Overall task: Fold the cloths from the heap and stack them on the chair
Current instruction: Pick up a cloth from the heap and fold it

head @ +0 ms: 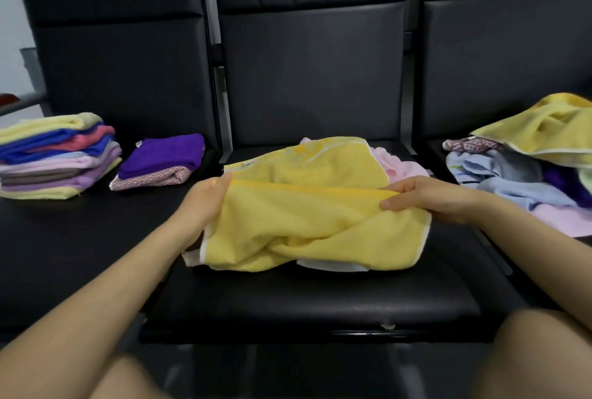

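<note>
The left hand (205, 200) and right hand (429, 198) each pinch a folded edge of the yellow towel (314, 225), stretched between them over the middle chair (314, 299). A pink cloth (400, 164) lies just behind it. Folded stacks (57, 158) sit far left; the unfolded heap (528, 167) lies on the right.

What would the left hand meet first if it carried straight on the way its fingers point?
The left hand points right along the yellow towel it grips; going on, it would probably meet the right hand at the other end.
</note>
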The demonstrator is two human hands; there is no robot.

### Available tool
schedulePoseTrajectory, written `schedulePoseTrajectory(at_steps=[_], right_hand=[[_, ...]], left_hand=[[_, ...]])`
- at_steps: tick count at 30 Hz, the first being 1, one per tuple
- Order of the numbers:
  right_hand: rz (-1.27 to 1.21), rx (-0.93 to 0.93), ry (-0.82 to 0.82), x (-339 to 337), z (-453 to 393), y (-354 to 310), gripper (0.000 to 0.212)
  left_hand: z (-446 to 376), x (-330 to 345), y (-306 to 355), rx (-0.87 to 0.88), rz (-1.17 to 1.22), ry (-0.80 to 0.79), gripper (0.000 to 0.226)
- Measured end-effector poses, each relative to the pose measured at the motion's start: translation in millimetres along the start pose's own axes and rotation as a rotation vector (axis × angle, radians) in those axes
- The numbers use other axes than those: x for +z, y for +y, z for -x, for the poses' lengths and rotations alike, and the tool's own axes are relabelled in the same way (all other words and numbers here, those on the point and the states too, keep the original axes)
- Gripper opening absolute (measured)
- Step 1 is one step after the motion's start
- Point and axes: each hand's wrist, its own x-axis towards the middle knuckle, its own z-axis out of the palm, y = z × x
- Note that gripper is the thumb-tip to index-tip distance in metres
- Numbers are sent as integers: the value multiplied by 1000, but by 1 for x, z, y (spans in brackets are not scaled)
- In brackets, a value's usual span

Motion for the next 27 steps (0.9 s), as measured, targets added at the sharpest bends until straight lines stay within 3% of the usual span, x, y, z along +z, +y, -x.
schedulePoseTrajectory(at_steps=[3, 4, 6, 9, 14, 18, 23, 27], right_hand=[[-104, -108, 328, 1, -13, 5, 10], [-105, -122, 415, 2, -19, 7, 6], [-58, -90, 525, 6, -31, 15, 17], [-59, -62, 568, 16, -45, 16, 32], [-116, -149, 613, 27, -52, -3, 12], [-188, -233, 679, 32, -48, -9, 11], [-272, -323, 757, 28, -38, -16, 22], [-292, -257, 636, 32, -43, -15, 28]], left_hand=[[-3, 5, -6, -24, -105, -173, 30], [-3, 7, -5, -37, -113, -225, 32], [-8, 13, -5, -84, -144, -255, 34], [-14, 18, -7, -163, -103, -179, 35], [-16, 22, -3, -295, 389, -95, 31], [-13, 25, 1, -452, 623, -95, 37], [-10, 25, 7, -524, 643, -136, 36], [-6, 25, 4, -475, 561, -164, 36]])
